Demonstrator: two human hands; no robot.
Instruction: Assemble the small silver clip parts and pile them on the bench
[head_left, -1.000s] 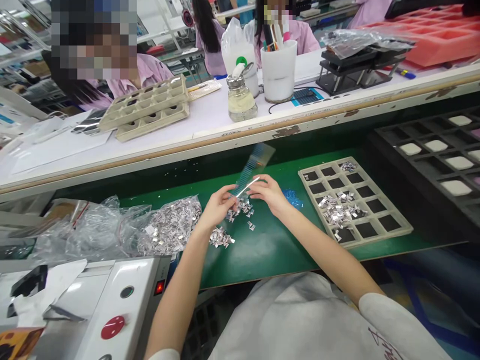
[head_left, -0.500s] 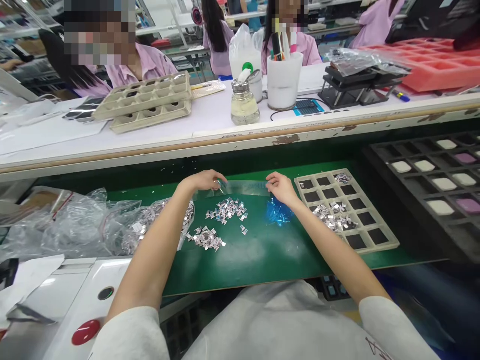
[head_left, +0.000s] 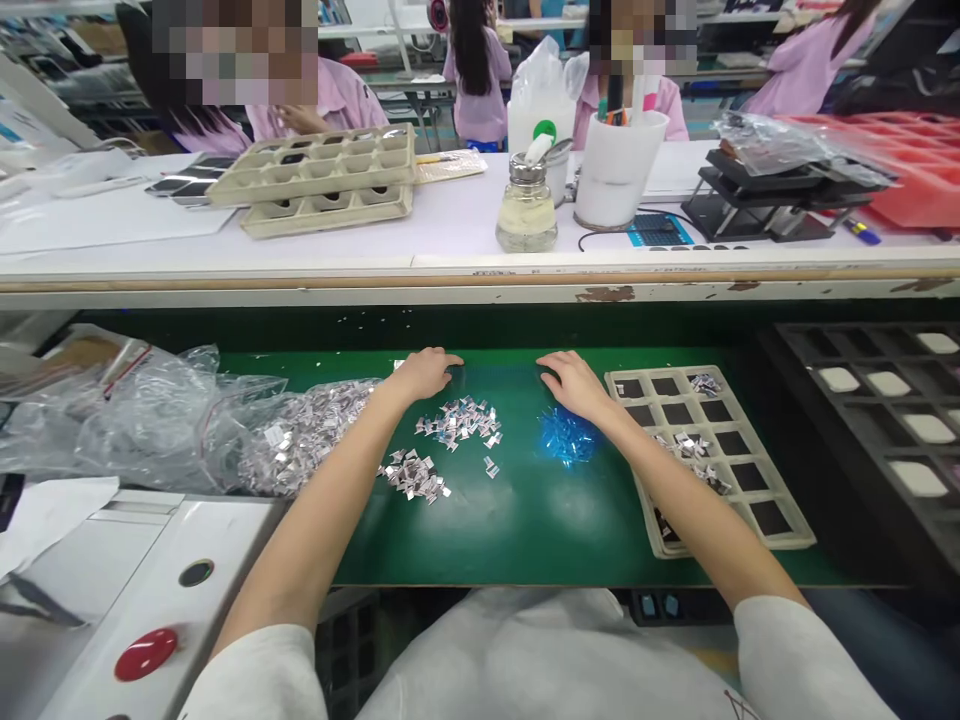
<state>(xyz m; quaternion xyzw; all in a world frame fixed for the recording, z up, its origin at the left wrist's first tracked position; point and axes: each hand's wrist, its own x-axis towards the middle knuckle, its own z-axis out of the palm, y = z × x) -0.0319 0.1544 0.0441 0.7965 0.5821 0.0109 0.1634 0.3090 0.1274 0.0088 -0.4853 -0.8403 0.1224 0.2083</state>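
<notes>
My left hand (head_left: 426, 375) rests at the far side of the green mat (head_left: 450, 540), its index finger stretched to the right and its thumb apart. Facing it, my right hand (head_left: 574, 385) lies with fingers extended leftward. Between the fingertips a faint clear strip (head_left: 501, 376) seems to lie flat on the mat; its edges are hard to make out. Just nearer than my left hand is a pile of small silvery pieces (head_left: 461, 420), with a second silvery pile (head_left: 415, 475) closer to me. Thin blue film strips (head_left: 568, 436) are heaped below my right hand.
A beige compartment tray (head_left: 780, 475) with silvery pieces lies under my right forearm. Plastic bags (head_left: 150, 430) of pieces lie left. A black tray (head_left: 862, 440) stands right. The raised shelf edge (head_left: 450, 290) runs behind my hands. Co-workers in pink sit beyond.
The clear strip, plainly visible between my hands before, now shows only faintly against the mat. My fingers have straightened from their pinch. The camera view has levelled and shifted.
</notes>
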